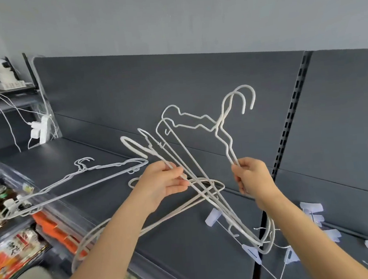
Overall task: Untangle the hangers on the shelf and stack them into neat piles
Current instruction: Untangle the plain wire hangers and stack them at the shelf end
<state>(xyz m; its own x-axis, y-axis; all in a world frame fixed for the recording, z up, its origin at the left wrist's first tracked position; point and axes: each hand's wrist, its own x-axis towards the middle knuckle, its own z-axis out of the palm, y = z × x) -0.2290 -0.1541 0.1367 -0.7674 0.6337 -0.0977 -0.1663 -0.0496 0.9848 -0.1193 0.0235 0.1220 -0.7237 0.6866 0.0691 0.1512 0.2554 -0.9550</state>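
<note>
Grey steel first: a dark shelf (pixel 104 150) running from near left to far right, closed at the far side by a back panel (pixel 152 86) of the same colour. Evidently the work surface, hence hangers spread flat across it rather than hung.

Next in size, the tangled bundle (pixel 254 96) of white wire hangers, held clear of the shelf at centre, two hooks pointing up and to the far right, lower corners drooping towards the near right. Raised, probably, to let the weight of the wire expose the crossings.

Beneath it, loose hangers (pixel 173 215) lying on the shelf, long bars stretching to the near left and curving past the front edge. Unsorted, by the look of it.

At left, a neat pile (pixel 83 167) of a few hangers, nested with hooks together on the far side and one end jutting over the goods below. Set well apart from the knot, most likely to avoid fresh snags.

Then the hands, apart and each on a different part of the bundle. Left hand (pixel 162 183) pinching a few bars between thumb and fingertips. Right hand (pixel 253 178) clamped on the shoulder wires of the two hook-up hangers, below their necks — seemingly to draw that pair away from the rest.

Smallest: white clip tags (pixel 311 207) on thin lines at near right, close under the drooping corners — a likely catch point.
</note>
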